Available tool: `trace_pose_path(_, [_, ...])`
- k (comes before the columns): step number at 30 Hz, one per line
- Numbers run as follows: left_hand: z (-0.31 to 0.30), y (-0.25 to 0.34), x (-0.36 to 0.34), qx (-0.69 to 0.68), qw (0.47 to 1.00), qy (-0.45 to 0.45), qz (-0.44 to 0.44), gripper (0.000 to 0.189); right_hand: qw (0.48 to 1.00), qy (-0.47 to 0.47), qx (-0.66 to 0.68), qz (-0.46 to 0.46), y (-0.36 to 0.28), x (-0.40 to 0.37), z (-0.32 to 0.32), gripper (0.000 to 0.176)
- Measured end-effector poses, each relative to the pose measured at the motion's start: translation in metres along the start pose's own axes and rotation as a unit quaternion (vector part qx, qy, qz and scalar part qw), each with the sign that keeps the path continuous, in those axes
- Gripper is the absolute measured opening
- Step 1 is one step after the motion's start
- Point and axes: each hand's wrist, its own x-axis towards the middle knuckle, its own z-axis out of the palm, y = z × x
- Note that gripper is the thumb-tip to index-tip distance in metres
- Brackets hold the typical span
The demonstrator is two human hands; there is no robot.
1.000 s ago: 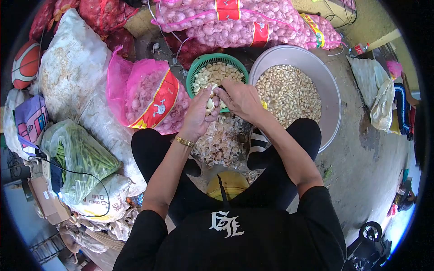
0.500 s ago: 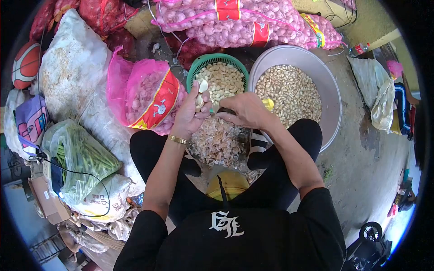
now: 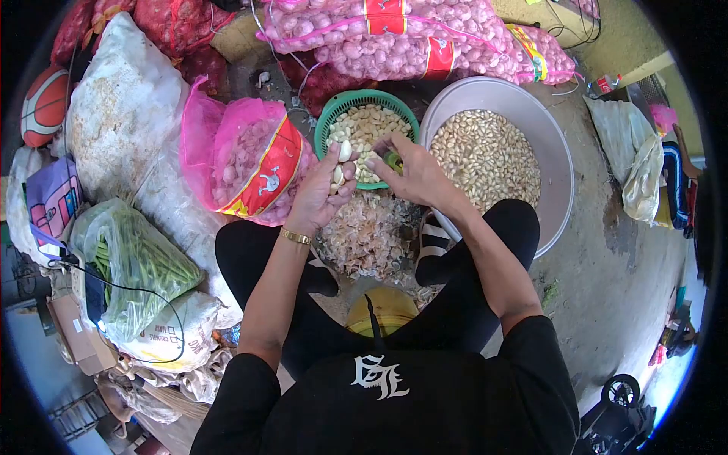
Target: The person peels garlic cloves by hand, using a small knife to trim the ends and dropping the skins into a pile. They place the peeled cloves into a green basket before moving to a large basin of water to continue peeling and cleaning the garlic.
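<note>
My left hand (image 3: 322, 199), palm up with curled fingers, holds several peeled garlic cloves (image 3: 344, 151). Close on its right, my right hand (image 3: 415, 173) is closed around a small knife (image 3: 394, 161); only a bit of yellow-green handle shows between the fingers, and its blade is hard to make out. Behind both hands stands a green plastic basket (image 3: 321, 126) with peeled cloves (image 3: 368, 125) in it. Below them, a heap of papery garlic skins (image 3: 369, 236) lies on the floor between my feet.
A big grey basin (image 3: 557, 163) of unpeeled cloves (image 3: 485, 155) stands at the right. A pink mesh bag of garlic (image 3: 250, 155) leans at the left. More full mesh sacks (image 3: 409, 38) lie at the back. A white sack (image 3: 125, 87) and bagged green vegetables (image 3: 144, 258) are further left.
My right hand has moved up and turned over toward the basket's front edge, and the knife has turned with it. My left hand stays nearly in place with its cloves.
</note>
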Motion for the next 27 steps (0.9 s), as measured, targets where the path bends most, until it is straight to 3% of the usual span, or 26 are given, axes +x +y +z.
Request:
trace_pose_path(4, [0.005, -0.004, 0.000, -0.024, 0.999, -0.008, -0.030, 0.044, 0.999, 0.027, 0.038, 0.006, 0.005, 0.001, 0.007, 0.036])
trace_pose_path(6, [0.005, -0.009, 0.002, -0.052, 0.997, -0.028, -0.041, 0.040, 0.997, 0.017, 0.043, -0.057, 0.002, 0.002, 0.006, 0.034])
trace_pose_path(13, [0.008, -0.009, 0.002, -0.043, 0.994, -0.060, -0.075, 0.039, 0.999, -0.047, -0.001, -0.016, -0.012, 0.002, -0.004, 0.027])
trace_pose_path(19, [0.016, -0.008, 0.001, 0.026, 0.996, -0.033, -0.078, 0.040, 0.998, -0.053, -0.028, -0.013, -0.009, 0.003, -0.004, 0.025])
trace_pose_path(24, [0.016, -0.010, 0.004, 0.026, 0.997, -0.002, -0.076, 0.035, 0.993, -0.057, -0.078, -0.063, -0.007, 0.004, -0.005, 0.025])
trace_pose_path(27, [0.013, -0.011, 0.006, 0.042, 0.997, 0.013, -0.059, 0.036, 0.997, -0.043, -0.054, -0.032, -0.009, 0.006, -0.012, 0.028])
